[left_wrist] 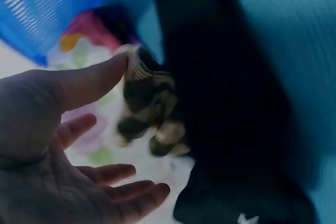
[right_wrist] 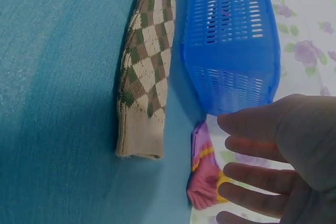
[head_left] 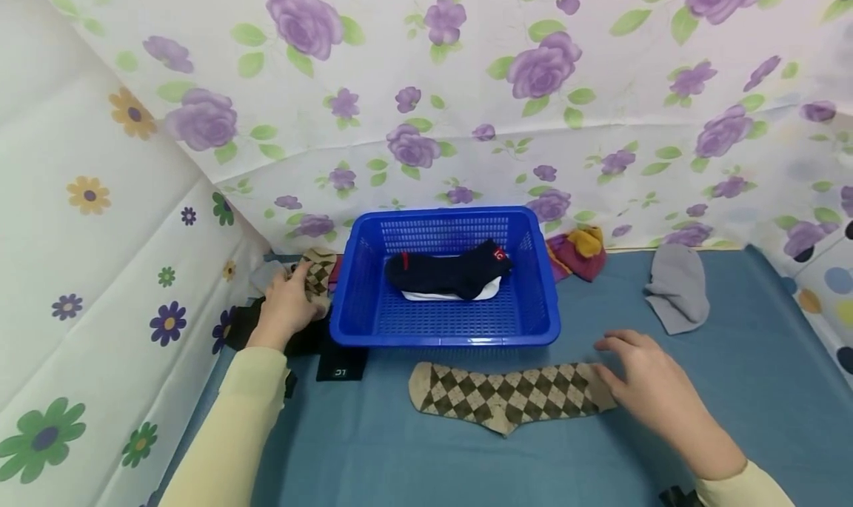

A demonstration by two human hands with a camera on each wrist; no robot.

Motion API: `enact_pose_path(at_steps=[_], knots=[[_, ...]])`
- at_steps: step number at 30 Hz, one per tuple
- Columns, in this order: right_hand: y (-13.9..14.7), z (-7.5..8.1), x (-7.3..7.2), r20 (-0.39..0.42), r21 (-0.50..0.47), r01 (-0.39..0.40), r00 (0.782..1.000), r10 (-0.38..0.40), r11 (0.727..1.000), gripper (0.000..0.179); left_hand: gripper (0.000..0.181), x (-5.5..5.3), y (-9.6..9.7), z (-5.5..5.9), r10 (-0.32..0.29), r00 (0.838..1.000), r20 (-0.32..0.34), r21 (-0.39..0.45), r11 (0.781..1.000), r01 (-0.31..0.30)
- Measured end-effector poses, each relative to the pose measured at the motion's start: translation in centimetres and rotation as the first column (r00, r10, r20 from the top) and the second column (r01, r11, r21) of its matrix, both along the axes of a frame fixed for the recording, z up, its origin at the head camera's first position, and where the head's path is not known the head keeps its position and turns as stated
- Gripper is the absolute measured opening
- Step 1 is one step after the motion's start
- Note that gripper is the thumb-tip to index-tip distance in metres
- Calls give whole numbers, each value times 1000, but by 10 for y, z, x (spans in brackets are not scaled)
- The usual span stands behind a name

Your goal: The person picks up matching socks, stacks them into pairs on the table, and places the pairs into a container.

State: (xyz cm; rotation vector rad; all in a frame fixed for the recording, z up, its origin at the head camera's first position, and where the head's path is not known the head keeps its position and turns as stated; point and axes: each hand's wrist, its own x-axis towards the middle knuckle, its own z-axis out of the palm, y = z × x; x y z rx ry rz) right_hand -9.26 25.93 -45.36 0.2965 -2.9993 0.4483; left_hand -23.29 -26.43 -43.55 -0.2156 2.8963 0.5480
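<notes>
The left hand (head_left: 285, 309), spread, had its thumb at the crumpled checkered sock (head_left: 320, 273) left of the basket (head_left: 443, 340); the right hand (head_left: 649, 380), also spread, hovered by the near, flat checkered sock (head_left: 533, 394). Pinching clear of the black socks (head_left: 341, 362) seemed best.

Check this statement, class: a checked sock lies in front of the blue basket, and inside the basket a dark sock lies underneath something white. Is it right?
Not quite: the dark sock lies on top of the white item, as the head view shows. A checked sock does lie in front of the blue basket.
</notes>
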Motion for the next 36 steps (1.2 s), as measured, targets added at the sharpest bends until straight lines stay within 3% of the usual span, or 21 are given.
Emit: enact_pose_path(at_steps=[4, 9, 15, 20, 23, 28, 33, 36], knots=[[0, 0, 0, 28, -5, 6, 1000, -6, 1000, 28, 72, -7, 4, -12, -18, 997, 78, -28, 999, 21], [2, -4, 1, 31, -17, -2, 1000, 2, 1000, 27, 64, -4, 5, -17, -63, 996, 67, -86, 994, 69], [4, -6, 2, -20, -39, -12, 1000, 11, 999, 24, 27, -2, 2, -14, -72, 993, -90, -70, 995, 66], [4, -5, 3, -38, -47, -18, 999, 16, 999, 23, 17, 2, -4, -6, 9, 965, -261, 20, 1000, -3], [3, -4, 2, -47, -49, -21, 999, 19, 999, 22, 20, 6, -4, 6, 101, 938, -331, 92, 993, -75], [0, -1, 2, -62, -56, -29, 998, 26, 998, 21, 22, 14, 0, 27, 233, 863, -449, 191, 968, -162], [-2, 2, 3, -66, -82, -30, 998, 24, 996, 18, 21, 24, 8, 52, 260, 775, -576, 259, 957, -129], [-4, 4, 4, -64, -97, -27, 998, 21, 995, 17, 18, 30, 16, 65, 247, 707, -662, 264, 961, -88]])
